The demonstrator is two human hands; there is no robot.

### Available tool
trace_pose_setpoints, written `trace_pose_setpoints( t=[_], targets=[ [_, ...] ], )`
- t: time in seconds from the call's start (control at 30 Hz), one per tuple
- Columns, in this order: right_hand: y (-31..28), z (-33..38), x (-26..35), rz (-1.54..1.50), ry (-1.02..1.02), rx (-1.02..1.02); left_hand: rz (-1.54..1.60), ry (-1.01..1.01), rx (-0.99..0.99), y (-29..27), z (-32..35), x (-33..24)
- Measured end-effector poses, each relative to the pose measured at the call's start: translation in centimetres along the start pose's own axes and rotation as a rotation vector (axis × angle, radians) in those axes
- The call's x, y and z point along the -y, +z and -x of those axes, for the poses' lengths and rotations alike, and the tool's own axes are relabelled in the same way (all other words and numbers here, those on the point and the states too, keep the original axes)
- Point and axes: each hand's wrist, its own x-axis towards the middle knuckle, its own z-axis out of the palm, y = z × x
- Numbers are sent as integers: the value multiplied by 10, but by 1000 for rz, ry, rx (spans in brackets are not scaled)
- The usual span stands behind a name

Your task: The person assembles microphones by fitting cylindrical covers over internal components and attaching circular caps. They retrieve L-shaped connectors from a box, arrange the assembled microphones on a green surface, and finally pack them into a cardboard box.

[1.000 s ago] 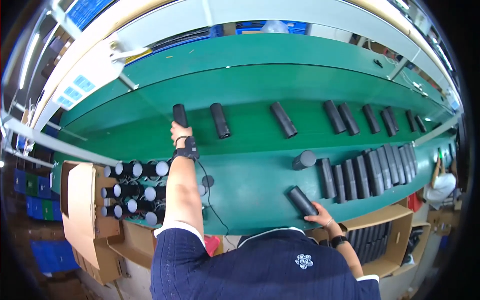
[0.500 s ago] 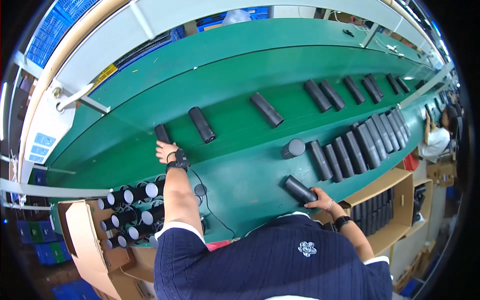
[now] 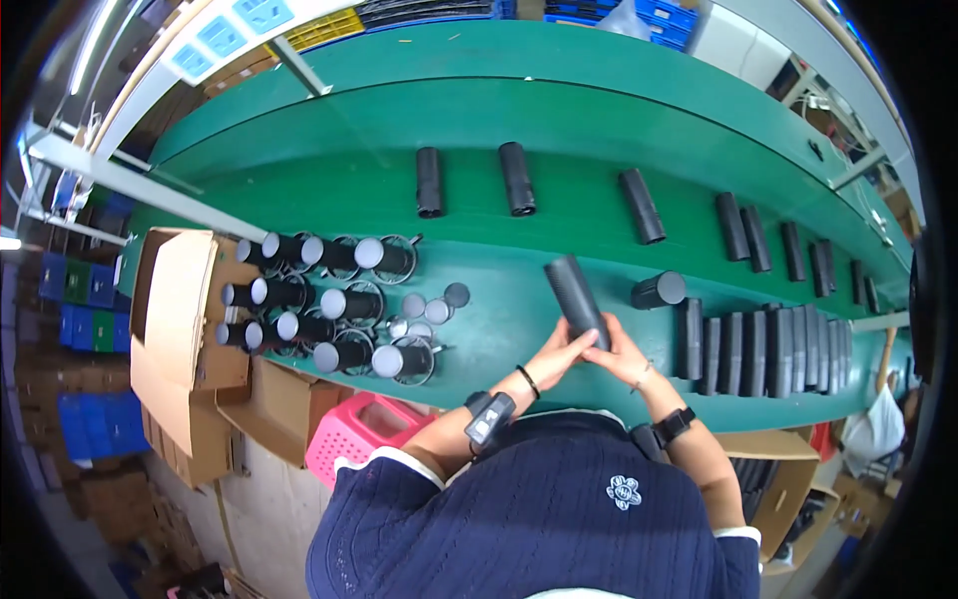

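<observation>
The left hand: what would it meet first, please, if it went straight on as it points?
The left hand would likely first meet the black tube in its grip; beyond, the line seems to run towards the round-topped black cylinder, though depth is unclear.

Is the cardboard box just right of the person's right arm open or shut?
Open: the cardboard box shows black tubes inside it.

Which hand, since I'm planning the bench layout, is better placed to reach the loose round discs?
Probably the left hand: the loose round discs lie to its left, nearer than to the right hand. Both hands are on the black cylinder, so the left would first need freeing.
</observation>
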Motion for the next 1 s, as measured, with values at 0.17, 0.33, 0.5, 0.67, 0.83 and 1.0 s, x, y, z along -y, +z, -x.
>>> trace_pose_setpoints(
  t=[0.17, 0.33, 0.5, 0.67, 0.83, 1.0],
  targets=[
    [20, -3, 26, 396, -142, 33, -41, 319, -330, -36, -17, -53],
    [-27, 38, -55, 480, 133, 252, -168, 488, -654, -93, -49, -175],
    [-57, 79, -115, 581, 393, 156, -829, 412, -1314, -193, -97, -256],
    [-52, 102, -149, 659, 186, -119, -1201, -158, -1655, -205, -112, -275],
    [-46, 106, -147, 695, 143, -194, -1463, -258, -1968, -266, -139, -261],
    [-48, 110, -134, 681, 153, -243, -1778, -158, -2197, -297, -164, -250]
  ],
)
